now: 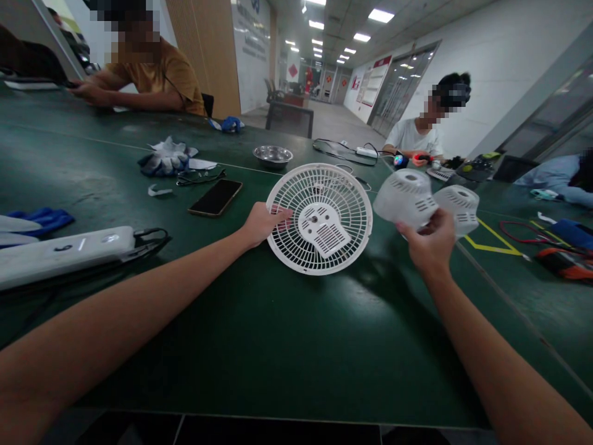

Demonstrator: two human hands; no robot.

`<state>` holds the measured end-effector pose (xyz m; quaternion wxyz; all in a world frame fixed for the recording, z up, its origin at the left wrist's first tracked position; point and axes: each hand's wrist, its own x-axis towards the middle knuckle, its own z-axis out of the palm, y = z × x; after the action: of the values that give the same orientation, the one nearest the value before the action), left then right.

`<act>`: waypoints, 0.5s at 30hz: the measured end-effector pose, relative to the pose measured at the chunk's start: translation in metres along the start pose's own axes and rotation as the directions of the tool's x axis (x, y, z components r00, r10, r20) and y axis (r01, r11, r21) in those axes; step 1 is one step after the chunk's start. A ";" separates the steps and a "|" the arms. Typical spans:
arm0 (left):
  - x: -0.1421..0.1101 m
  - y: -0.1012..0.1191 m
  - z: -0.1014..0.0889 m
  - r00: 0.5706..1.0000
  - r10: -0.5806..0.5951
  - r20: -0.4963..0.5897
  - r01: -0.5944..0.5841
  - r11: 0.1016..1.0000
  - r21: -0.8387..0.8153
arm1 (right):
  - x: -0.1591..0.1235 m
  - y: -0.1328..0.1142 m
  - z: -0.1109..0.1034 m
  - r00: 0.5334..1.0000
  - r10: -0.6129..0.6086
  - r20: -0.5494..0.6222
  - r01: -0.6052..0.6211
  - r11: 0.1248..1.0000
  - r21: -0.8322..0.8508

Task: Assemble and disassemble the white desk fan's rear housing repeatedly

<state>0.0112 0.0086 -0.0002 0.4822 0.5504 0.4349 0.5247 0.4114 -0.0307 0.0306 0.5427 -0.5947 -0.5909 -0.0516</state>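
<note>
My left hand [266, 222] grips the left rim of a round white fan grille [319, 262], its thumb lying over the bars. The grille is tilted to face me, with a slotted plate at its middle. To the right, my right hand [433, 241] pinches a white plastic motor cover [405, 194] with vent slots, raised above the table. A second cover of the same look [461, 207] shows just behind my right fingers; whether they hold it too is hidden.
On the green table [259, 358] are a phone [215, 198], a metal bowl [273, 156], gloves [169, 156] and a white power strip [69, 254]. At right lie an orange-and-black tool [565, 262] and yellow tape [498, 247]. Other people sit across the table.
</note>
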 end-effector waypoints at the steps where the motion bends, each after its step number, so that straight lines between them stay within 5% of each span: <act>1: 0.000 0.000 0.000 1.000 -0.001 0.001 0.001 1.000 0.001 | -0.007 -0.005 0.008 0.998 0.053 0.046 -0.052 0.999 -0.013; 5: -0.001 0.002 0.001 1.000 -0.008 0.011 0.008 1.000 -0.018 | -0.022 -0.008 0.029 0.949 0.207 0.240 -0.180 0.975 -0.127; 9: -0.002 0.003 0.002 1.000 -0.014 -0.019 0.014 1.000 0.004 | -0.024 -0.001 0.036 0.900 0.257 0.351 -0.183 0.956 -0.230; 12: -0.003 0.003 0.002 1.000 0.015 -0.013 -0.014 1.000 0.025 | -0.024 -0.005 0.035 0.907 0.222 0.357 -0.110 0.944 -0.310; 15: -0.005 0.005 0.001 0.999 0.045 -0.021 -0.044 0.996 0.071 | -0.025 -0.020 0.027 0.959 0.030 0.283 0.045 0.966 -0.255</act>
<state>0.0123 0.0032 0.0043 0.4456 0.5707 0.4464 0.5258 0.3729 -0.0341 0.0138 0.3697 -0.6593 -0.6532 -0.0448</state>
